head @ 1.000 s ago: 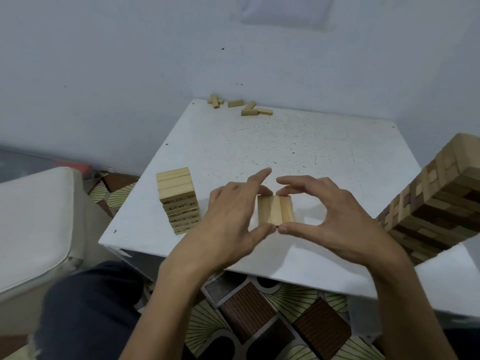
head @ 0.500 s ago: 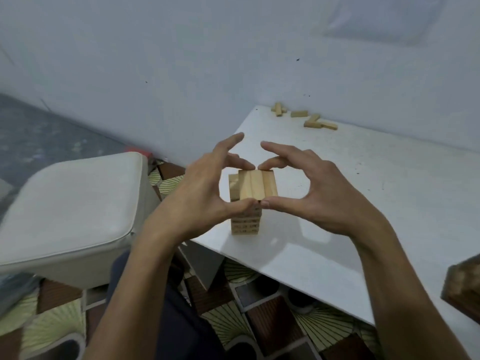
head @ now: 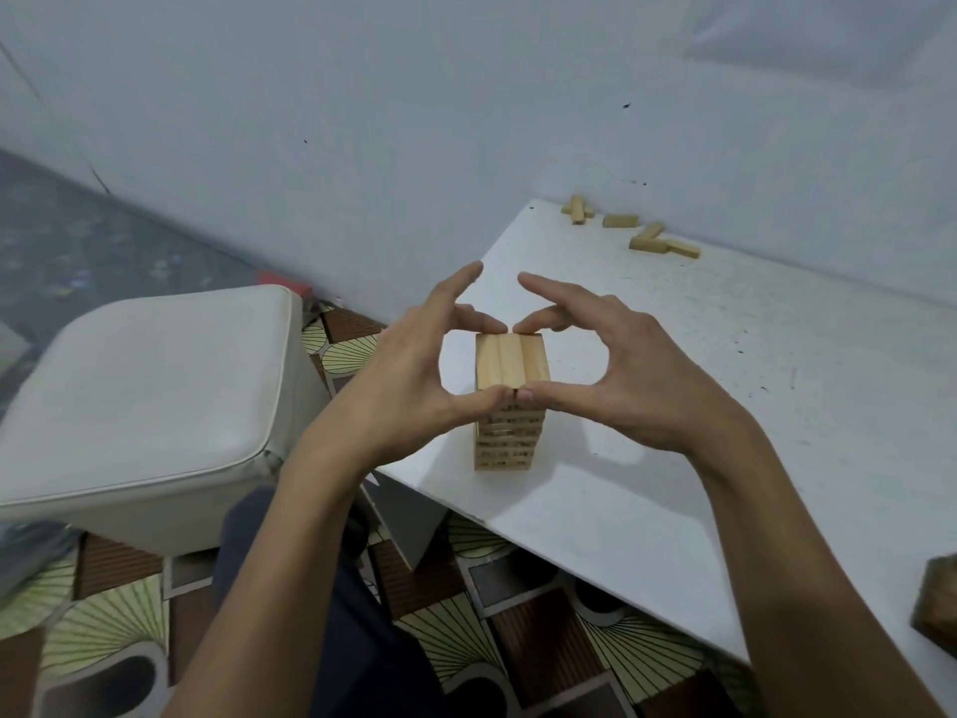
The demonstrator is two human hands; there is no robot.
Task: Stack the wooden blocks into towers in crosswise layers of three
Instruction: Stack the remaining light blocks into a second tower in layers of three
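From the head camera, we see our left hand [head: 409, 375] and right hand [head: 637, 386] each pinching the three-block layer [head: 511, 362], thumbs on its near edge and fingertips on its far edge. A second ago this same trio lay pressed together low over the surface [head: 725, 406], well apart from the tower [head: 510, 437]. Half a second ago it hung above the tower, shifted a little to the left. Now it sits on the tower's top, its edges lined up with the stack below.

We judge that this layer is as good as placed. What remains is to let go gently without nudging it. We cannot tell from here whether its blocks run crosswise to the layer beneath.

The tower stands near the surface's front left edge. A few loose blocks [head: 642, 235] lie at the far edge by the wall, likely material for the next layer. A darker stack [head: 937, 608] shows at the right border.
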